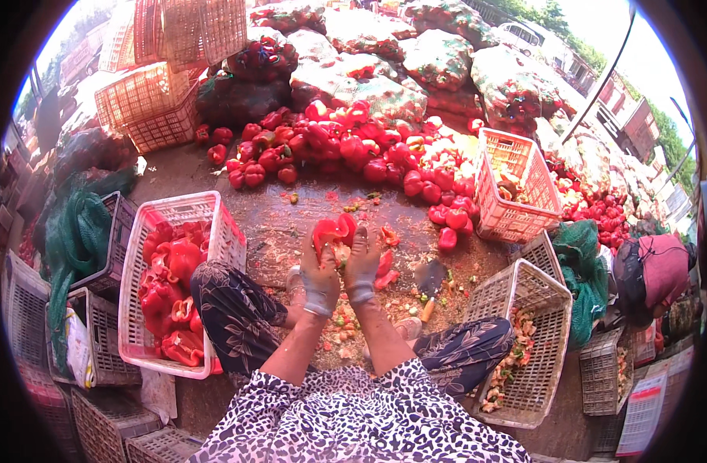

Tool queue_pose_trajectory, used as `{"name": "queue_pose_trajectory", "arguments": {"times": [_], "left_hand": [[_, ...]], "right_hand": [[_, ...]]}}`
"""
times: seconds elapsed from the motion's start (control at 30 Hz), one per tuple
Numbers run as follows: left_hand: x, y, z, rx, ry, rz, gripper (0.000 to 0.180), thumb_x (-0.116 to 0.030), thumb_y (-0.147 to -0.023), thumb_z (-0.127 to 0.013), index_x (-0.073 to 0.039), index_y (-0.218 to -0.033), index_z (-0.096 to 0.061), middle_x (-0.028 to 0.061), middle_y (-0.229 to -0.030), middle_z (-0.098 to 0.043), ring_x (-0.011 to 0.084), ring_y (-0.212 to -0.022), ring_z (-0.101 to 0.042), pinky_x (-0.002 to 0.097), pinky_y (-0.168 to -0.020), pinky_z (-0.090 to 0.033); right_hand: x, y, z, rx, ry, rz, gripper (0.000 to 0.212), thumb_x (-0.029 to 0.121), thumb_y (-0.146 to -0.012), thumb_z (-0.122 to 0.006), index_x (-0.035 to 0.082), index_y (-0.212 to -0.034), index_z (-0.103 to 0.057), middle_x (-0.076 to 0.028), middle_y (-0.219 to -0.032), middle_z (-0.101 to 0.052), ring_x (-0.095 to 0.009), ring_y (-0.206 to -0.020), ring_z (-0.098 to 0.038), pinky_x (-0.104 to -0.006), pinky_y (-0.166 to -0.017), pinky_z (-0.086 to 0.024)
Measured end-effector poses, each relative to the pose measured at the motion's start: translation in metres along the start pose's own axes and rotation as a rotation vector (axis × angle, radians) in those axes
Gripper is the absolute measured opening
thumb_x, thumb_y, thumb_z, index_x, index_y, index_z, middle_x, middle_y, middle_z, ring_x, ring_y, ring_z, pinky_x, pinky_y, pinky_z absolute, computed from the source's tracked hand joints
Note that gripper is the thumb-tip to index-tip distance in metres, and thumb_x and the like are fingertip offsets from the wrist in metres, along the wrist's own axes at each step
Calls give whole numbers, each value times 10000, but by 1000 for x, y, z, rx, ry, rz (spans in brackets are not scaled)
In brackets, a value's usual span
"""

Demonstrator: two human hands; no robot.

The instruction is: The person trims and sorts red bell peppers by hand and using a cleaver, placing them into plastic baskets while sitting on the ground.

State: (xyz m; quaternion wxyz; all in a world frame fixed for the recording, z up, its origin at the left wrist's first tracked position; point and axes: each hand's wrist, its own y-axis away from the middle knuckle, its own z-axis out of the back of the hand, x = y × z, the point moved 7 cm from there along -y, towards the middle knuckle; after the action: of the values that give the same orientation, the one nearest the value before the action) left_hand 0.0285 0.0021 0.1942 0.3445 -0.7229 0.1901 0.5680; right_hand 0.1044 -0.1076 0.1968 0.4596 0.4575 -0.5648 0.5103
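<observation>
Between my two gloved hands is a red bell pepper (332, 230), split open with its pale inside showing. My left hand (319, 276) grips its left part and my right hand (361, 266) its right part, fingers pointing away from me. Torn red pepper pieces (385, 268) lie just right of my right hand. Farther right on the ground rests a flat dark blade (430, 276) with a wooden handle (428, 310). By my left knee stands a pale crate (129, 309) holding opened red peppers (176, 266).
A heap of whole red peppers (338, 139) spreads ahead, with full mesh sacks (438, 60) stacked behind. A crate (550, 370) with pepper scraps stands by my right knee. Another crate (515, 210) is farther right. Green netting (79, 239) hangs at left. Another person (662, 270) bends at far right.
</observation>
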Motion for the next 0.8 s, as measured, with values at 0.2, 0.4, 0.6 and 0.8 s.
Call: {"name": "queue_pose_trajectory", "arguments": {"times": [0.2,0.4,0.6,0.8], "left_hand": [[35,7,-6,132,138,141,409,-49,-957,-514,22,-1357,-465,128,-1258,-576,210,-1137,-552,313,-980,-431],[76,10,15,60,389,460,299,-171,-965,-567,-20,-1223,-568,49,-1036,-644,140,-847,-649,289,-707,-562],[93,13,-13,131,569,643,298,-200,-954,-586,-34,-1200,-564,58,-1046,-651,180,-866,-664,342,-698,-583],[120,-1,30,123,555,637,260,-280,-986,-526,-58,-1100,-600,53,-962,-648,175,-767,-652,317,-630,-553]], "right_hand": [[-98,1,27,-248,-49,-24,531,430,-994,-514,-89,-1007,-623,-97,-813,-628,-164,-767,-543,-333,-714,-477],[-132,11,-1,123,-488,-565,353,396,-999,-498,98,-883,-648,-5,-713,-634,-118,-542,-581,-277,-468,-456],[-154,0,27,395,-447,-794,504,439,-989,-490,25,-1271,-540,-109,-1187,-636,-253,-1074,-612,-390,-949,-483],[22,34,10,584,826,755,796,421,-735,-757,149,-1405,-425,-173,-1315,-507,-357,-1252,-440,-469,-1026,-390]]}}
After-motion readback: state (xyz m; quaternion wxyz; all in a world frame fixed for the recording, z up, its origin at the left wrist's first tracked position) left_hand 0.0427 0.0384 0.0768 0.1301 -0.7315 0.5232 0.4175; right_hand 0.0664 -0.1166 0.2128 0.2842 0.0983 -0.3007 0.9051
